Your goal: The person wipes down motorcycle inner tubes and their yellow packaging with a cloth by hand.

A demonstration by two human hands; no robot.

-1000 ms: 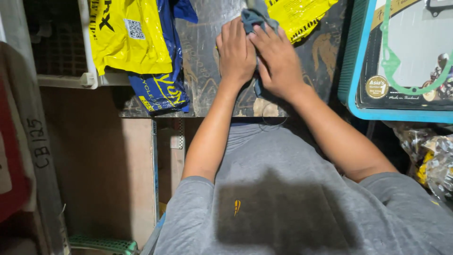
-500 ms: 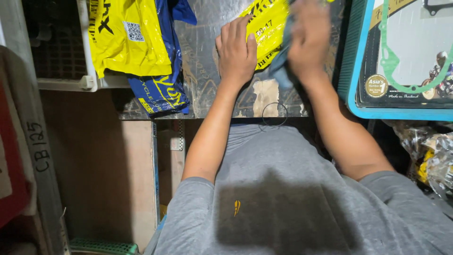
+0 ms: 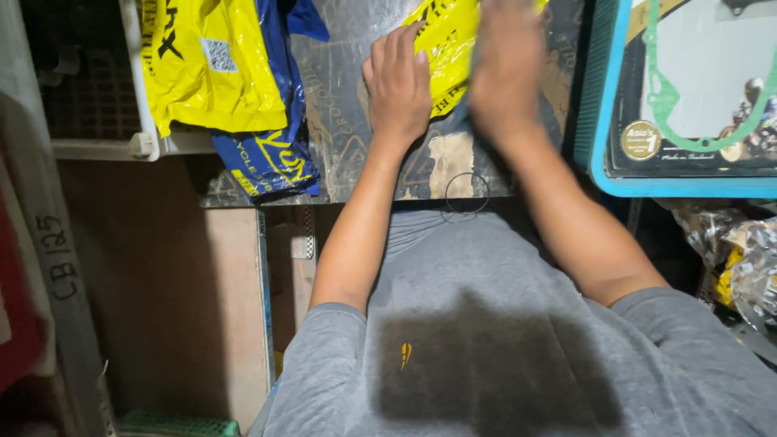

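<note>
My left hand [image 3: 398, 85] lies flat, fingers spread, on the dark worn worktop [image 3: 340, 146]. Its fingertips touch the edge of a yellow plastic packet [image 3: 443, 44]. My right hand [image 3: 506, 69] is blurred with motion and rests on that same packet, just right of the left hand. A strip of dark blue-grey cloth [image 3: 469, 105] shows at the right hand's lower left edge and looks held in it. A thin wire ring [image 3: 467, 193] lies on the worktop's near edge, below both hands.
More yellow packets [image 3: 214, 73] and blue packets [image 3: 267, 158] hang over a white crate [image 3: 137, 121] at the left. A blue-edged carded gasket pack [image 3: 688, 105] sits at the right above crinkled plastic bags [image 3: 745, 251]. A wooden panel [image 3: 162, 307] stands below the worktop.
My right hand lifted the dark cloth off the worktop and swept it up and right, onto the yellow packet. The packet has slid into view beside my left hand, which barely moved.
</note>
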